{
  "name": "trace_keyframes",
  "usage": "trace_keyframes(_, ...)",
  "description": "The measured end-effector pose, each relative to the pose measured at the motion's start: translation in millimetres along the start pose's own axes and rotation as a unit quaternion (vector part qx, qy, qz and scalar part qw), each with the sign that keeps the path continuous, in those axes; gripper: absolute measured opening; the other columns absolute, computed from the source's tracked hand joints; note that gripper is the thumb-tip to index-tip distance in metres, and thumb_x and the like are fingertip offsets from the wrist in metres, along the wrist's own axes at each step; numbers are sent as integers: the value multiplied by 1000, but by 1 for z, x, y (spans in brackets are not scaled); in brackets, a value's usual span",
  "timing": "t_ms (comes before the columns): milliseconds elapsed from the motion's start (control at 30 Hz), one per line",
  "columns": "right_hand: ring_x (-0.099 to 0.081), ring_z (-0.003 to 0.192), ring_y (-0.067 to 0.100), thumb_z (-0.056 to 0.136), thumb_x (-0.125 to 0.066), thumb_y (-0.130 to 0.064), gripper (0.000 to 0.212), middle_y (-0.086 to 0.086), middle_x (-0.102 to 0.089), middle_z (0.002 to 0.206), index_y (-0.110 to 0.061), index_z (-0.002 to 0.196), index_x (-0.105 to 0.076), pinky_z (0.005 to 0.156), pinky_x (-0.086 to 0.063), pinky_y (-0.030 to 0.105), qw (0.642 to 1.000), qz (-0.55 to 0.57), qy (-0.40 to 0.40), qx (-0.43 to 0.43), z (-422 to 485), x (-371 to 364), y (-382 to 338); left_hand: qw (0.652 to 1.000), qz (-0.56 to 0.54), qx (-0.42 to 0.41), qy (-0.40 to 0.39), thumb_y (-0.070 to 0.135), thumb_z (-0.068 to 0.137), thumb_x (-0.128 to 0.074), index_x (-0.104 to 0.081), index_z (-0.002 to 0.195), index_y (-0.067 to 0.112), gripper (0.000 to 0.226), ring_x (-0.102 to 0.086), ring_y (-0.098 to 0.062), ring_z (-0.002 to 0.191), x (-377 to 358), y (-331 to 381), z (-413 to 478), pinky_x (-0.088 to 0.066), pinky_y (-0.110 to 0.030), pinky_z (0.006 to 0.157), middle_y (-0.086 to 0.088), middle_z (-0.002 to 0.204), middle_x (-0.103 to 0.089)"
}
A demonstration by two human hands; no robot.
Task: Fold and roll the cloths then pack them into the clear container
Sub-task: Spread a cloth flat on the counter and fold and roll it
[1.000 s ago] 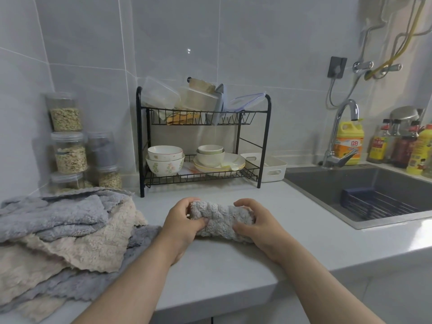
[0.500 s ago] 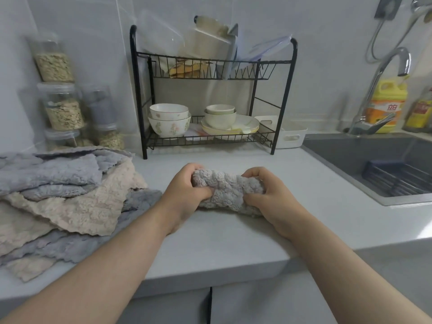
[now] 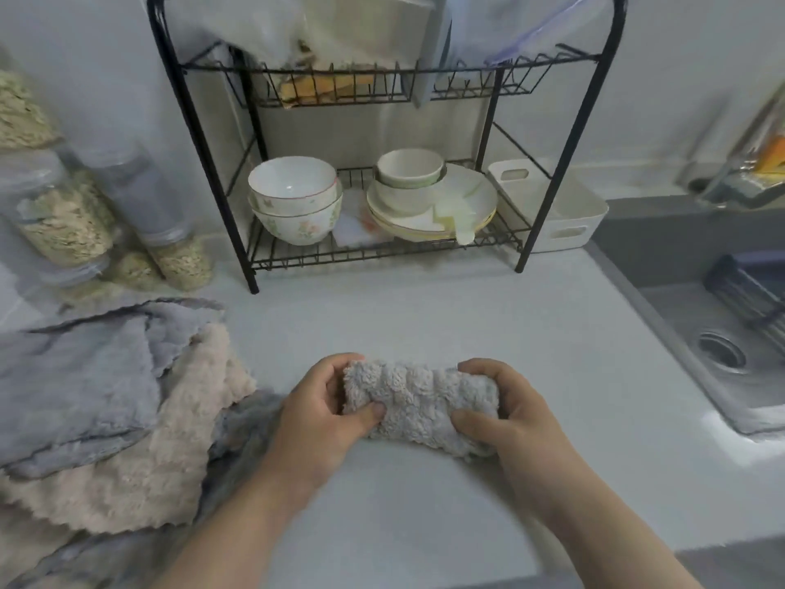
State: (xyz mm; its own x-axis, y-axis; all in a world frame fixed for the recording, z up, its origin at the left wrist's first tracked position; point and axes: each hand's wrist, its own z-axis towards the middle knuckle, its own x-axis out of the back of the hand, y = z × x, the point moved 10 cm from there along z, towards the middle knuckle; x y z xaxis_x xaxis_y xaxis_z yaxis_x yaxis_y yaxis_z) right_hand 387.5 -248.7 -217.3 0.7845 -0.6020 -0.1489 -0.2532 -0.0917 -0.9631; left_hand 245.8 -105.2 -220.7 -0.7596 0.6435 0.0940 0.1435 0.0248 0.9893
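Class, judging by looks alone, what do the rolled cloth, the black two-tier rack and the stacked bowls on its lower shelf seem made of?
Rolled cloth: likely plush microfibre or fleece; grey, fuzzy, tufted pile.
Rack: apparently thin metal rod and wire, black coated finish.
Stacked bowls: probably glazed ceramic; glossy white with floral print, though melamine is possible.

The pale grey countertop (image 3: 424, 316) carries a black wire rack (image 3: 297, 256) at the back, with clear storage jars (image 3: 68, 223) standing to its left and a white basket (image 3: 565, 214) just beside its right legs. A loose pile of grey and beige cloths (image 3: 106, 410) lies at the left. A rolled grey cloth (image 3: 418, 408) sits front centre, and a sink (image 3: 701, 325) is set in at the right.
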Motion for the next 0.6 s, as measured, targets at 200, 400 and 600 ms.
trace_keyframes(200,-59,75,29,72,-71,-1,34,16,-64,90,-23,97,-67,64,-47,41,995,39,63,-71,-25,0,-62,993,-39,111,-25,-4,73,-77,-66,106,21,42,-67,-25,105,-2,61,-3,-49,-50,99,-3,103,-74)
trace_keyframes(400,-55,64,26,79,-66,6,33,11,-62,83,-18,101,-63,50,-44,33,996,36,77,-3,-69,14,-187,990,-97,67,-81,-11,78,-67,-65,104,19,40,-70,-14,92,-24,190,-16,-57,-26,72,2,97,-75)
trace_keyframes(600,-56,62,23,84,-61,11,31,8,-62,81,-14,103,-61,48,-44,32,985,20,163,50,-121,95,-253,974,-100,24,-201,-1,68,-78,-65,108,18,46,-70,-17,96,-127,260,-22,-56,-27,73,-3,104,-73)
